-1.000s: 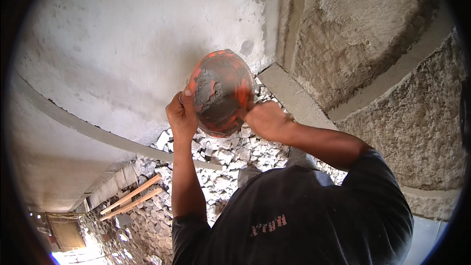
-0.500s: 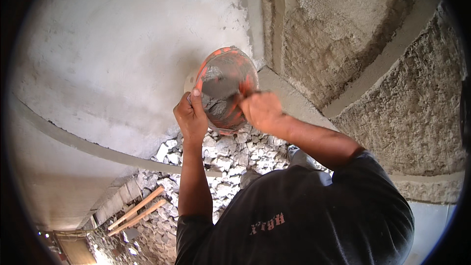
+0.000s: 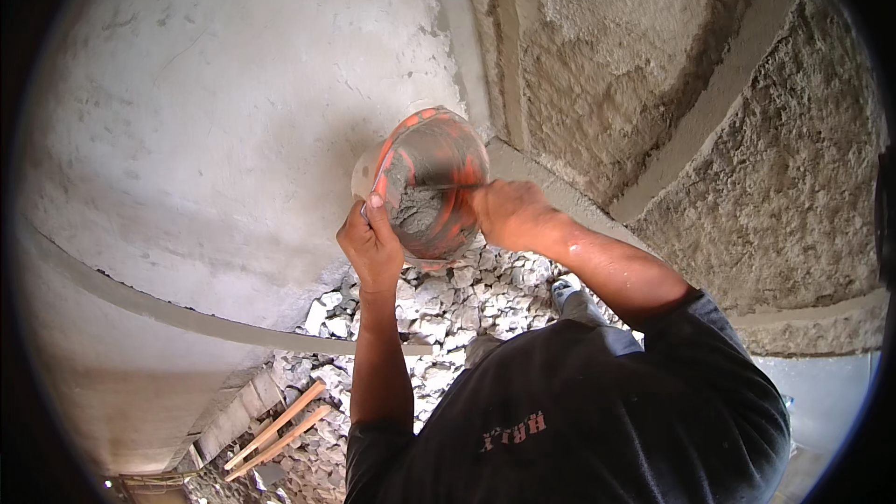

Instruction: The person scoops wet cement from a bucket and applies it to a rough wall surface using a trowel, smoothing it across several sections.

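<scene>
An orange bucket (image 3: 469,168) is tilted so its mouth faces me, its inside smeared with grey. Wet grey mortar (image 3: 417,211) lies in it. My left hand (image 3: 371,247) grips the near left part of the rim, thumb over the edge. At the right side of the mouth, my right hand (image 3: 511,215) is closed round the handle of a trowel (image 3: 453,188). The trowel's blade reaches into the bucket above the mortar and shows almost edge-on, somewhat blurred. My right fingers partly hide the handle.
Broken stones (image 3: 439,303) cover the ground below the bucket. A smooth grey wall (image 3: 233,112) rises on the left, a rough plastered surface (image 3: 747,215) on the right. A long strip (image 3: 187,317) crosses the lower left, near two wooden sticks (image 3: 280,425).
The trowel blade has turned from showing its flat face to nearly edge-on. My right hand has shifted slightly right and down; the bucket and left hand sit slightly lower in view.
</scene>
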Demonstrator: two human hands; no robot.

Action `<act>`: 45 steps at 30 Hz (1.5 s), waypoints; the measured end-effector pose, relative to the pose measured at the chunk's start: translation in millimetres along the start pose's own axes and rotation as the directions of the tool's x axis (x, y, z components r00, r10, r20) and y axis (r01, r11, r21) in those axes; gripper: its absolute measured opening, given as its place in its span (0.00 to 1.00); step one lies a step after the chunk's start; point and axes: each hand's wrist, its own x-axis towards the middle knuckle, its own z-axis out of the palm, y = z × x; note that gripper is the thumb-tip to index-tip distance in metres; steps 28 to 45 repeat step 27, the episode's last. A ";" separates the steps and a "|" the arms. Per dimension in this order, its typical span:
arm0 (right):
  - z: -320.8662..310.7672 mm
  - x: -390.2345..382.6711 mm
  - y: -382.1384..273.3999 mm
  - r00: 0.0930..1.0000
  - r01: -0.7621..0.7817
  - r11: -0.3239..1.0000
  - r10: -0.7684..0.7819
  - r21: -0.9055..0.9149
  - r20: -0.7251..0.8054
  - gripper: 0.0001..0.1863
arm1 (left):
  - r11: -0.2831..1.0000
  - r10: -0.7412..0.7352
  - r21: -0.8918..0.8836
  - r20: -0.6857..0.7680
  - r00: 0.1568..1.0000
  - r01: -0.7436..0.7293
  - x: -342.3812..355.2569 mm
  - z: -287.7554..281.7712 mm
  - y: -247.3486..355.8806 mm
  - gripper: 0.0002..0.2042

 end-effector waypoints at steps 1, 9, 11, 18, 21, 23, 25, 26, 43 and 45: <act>-15.3 -8.5 -0.9 0.999 0.006 0.997 -0.002 0.072 -0.053 0.15 | 1.000 -0.001 -0.003 0.007 1.000 0.001 -0.9 0.7 2.0 0.25; 1.4 -6.9 4.2 1.000 0.018 1.000 -0.018 -0.022 0.006 0.13 | 0.999 0.024 -0.031 -0.032 0.999 -0.025 2.0 -2.9 11.6 0.24; 5.3 -1.7 0.6 0.993 -0.038 0.997 0.044 0.060 -0.108 0.13 | 0.998 0.041 -0.040 -0.014 0.999 -0.042 0.1 4.4 20.6 0.23; 28.9 6.6 6.9 0.998 -0.001 0.983 0.012 0.181 -0.061 0.14 | 0.985 0.175 -0.016 0.063 0.983 -0.174 -9.2 -0.5 22.4 0.18; 41.1 13.7 44.0 0.995 0.079 0.898 -0.099 0.433 0.024 0.15 | 0.989 0.151 -0.027 0.139 0.979 -0.148 -12.8 -11.0 27.8 0.17; 45.5 17.9 61.1 0.969 0.075 0.791 -0.202 0.608 0.143 0.16 | 0.992 0.128 -0.004 0.164 0.978 -0.129 -21.6 -22.1 26.0 0.17; 50.7 18.6 76.3 0.823 -0.335 0.371 -0.331 0.866 0.461 0.16 | 0.992 0.122 0.000 0.194 0.973 -0.125 -24.8 -27.1 26.5 0.17; 59.8 17.7 80.6 0.809 -0.365 0.309 -0.361 0.878 0.464 0.18 | 0.993 0.111 -0.053 0.174 0.978 -0.103 -27.2 -27.4 28.6 0.17; 54.2 7.3 69.3 0.812 -0.428 0.230 -0.328 0.874 0.483 0.31 | 0.992 0.092 -0.097 0.150 0.984 -0.078 -30.9 -30.3 30.6 0.18; 54.2 7.3 69.3 0.812 -0.428 0.230 -0.328 0.874 0.483 0.31 | 0.992 0.092 -0.097 0.150 0.984 -0.078 -30.9 -30.3 30.6 0.18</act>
